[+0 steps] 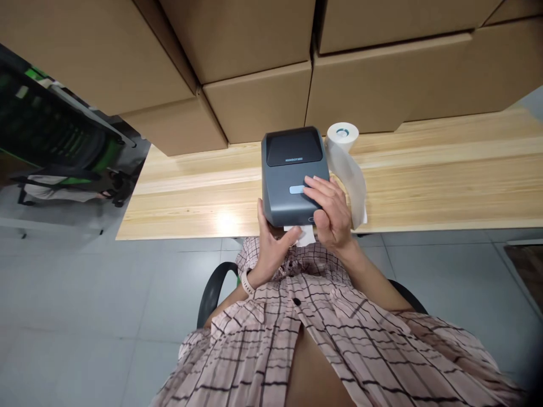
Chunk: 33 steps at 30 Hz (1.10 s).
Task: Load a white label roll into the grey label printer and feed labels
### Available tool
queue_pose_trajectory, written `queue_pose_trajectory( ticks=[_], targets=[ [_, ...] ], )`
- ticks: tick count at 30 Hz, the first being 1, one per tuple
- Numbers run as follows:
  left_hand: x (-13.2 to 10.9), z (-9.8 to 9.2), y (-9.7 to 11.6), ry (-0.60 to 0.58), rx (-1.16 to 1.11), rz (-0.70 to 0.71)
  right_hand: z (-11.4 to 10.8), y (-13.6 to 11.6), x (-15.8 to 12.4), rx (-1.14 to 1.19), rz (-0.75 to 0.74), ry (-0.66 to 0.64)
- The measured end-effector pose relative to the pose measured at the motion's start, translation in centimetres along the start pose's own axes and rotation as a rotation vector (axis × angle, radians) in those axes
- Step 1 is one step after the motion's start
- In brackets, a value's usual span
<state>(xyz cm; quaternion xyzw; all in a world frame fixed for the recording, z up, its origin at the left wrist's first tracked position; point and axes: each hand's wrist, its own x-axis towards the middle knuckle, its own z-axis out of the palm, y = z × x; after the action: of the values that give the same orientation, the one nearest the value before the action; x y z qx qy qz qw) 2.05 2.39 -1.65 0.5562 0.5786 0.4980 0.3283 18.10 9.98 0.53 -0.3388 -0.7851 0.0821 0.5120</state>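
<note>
Printer (292, 175), head view: at counter (424, 186) front edge. Left hand (271, 246) wraps its front-left corner, thumb on label stub (306, 236); right hand (331, 212) lies open on top. Rigid, smooth shell, probably moderate weight: grip both sides. Stub tears easily.

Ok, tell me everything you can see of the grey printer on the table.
The grey printer is a boxy, matte plastic unit, lid closed, upright at the front edge of the wooden table. Its top has a darker panel and a pale blue button. A white label sticks out of the front slot. The left hand cups its front left corner, thumb at the label; the right hand lies on top by the button.
</note>
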Motion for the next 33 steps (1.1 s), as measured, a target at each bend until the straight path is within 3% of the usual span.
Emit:
queue_pose_trajectory(
  ticks=[3, 8, 16, 20, 26, 28, 30, 33],
  targets=[
    [0.2, 0.6, 0.0, 0.025, -0.003, 0.009, -0.1, 0.0, 0.1, 0.004, 0.002, -0.010],
    [1.1, 1.1, -1.6, 0.088, 0.154, 0.139, -0.2, 0.0, 0.3, 0.004, -0.036, -0.003],
    [1.3, 0.7, -2.2, 0.159, 0.221, 0.223, -1.1, -2.3, 2.5, -0.249, 0.057, -0.126],
    [1.3, 0.6, -2.1, 0.144, 0.241, 0.257, -1.2, -1.5, 3.2, -0.207, 0.042, -0.178],
    [1.2, 0.6, -2.0, 0.127, 0.199, 0.224, -0.8, 0.8, -1.2, 0.079, 0.104, 0.076],
    [1.3, 0.6, -2.0, 0.132, 0.173, 0.219, -0.7, 1.2, -2.0, 0.103, 0.092, 0.091],
    [1.4, 0.5, -2.0, 0.146, 0.166, 0.228, -0.8, 1.4, -1.5, 0.083, 0.055, 0.067],
    [1.5, 0.3, -2.1, 0.149, 0.160, 0.207, -1.3, 1.6, 1.7, 0.035, 0.015, 0.029]
  ],
)
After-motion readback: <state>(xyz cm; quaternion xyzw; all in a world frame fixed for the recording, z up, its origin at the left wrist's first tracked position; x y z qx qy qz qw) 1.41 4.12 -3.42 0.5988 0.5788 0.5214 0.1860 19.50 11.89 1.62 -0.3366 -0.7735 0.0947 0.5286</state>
